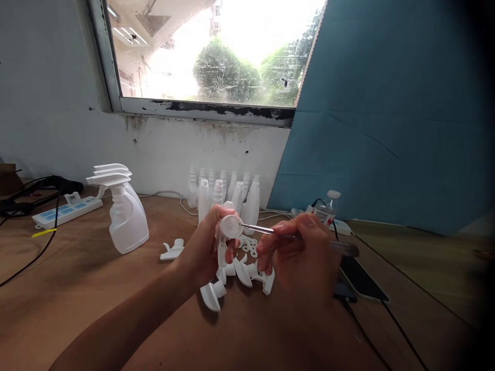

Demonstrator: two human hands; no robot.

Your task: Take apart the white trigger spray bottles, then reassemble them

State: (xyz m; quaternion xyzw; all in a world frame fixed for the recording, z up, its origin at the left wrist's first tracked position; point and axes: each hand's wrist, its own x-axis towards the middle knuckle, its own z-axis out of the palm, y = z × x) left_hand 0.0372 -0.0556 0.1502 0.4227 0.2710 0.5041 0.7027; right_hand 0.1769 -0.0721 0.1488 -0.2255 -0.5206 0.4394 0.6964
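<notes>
Wooden tabletop (77,288) fills the lower view, w/ a white wall and window (209,51) behind and a big blue panel (386,103) leaning at right. On the table, left of centre, stands a white spray bottle (127,216) w/ trigger heads stacked on its top, well apart from the hands. Behind the hands, against the wall, a cluster of empty white bottles (224,193) w/o heads, standing upright. Far left: a white power strip (67,210) w/ black cables running off it. Right of the hands, a dark phone (361,281) lies flat on the table, and a small clear water bottle (328,206) stands near the panel's foot. Left hand (204,247) is raised above the table, fingers wrapped tight around a white trigger sprayer head (228,234), its round cap end facing up and toward the right hand. Right hand (301,255) is pinched shut on a thin metal tool (263,230), prob. tweezers or a pick, view too blurred to tell; its tip touches the cap of the sprayer head. Just below and between the hands, a small pile of loose trigger heads (240,281) lies on the table, w/ one more loose head (173,251) lying alone toward the spray bottle. Some small white rings (249,248) sit by the pile, partly hidden by the hands.
</notes>
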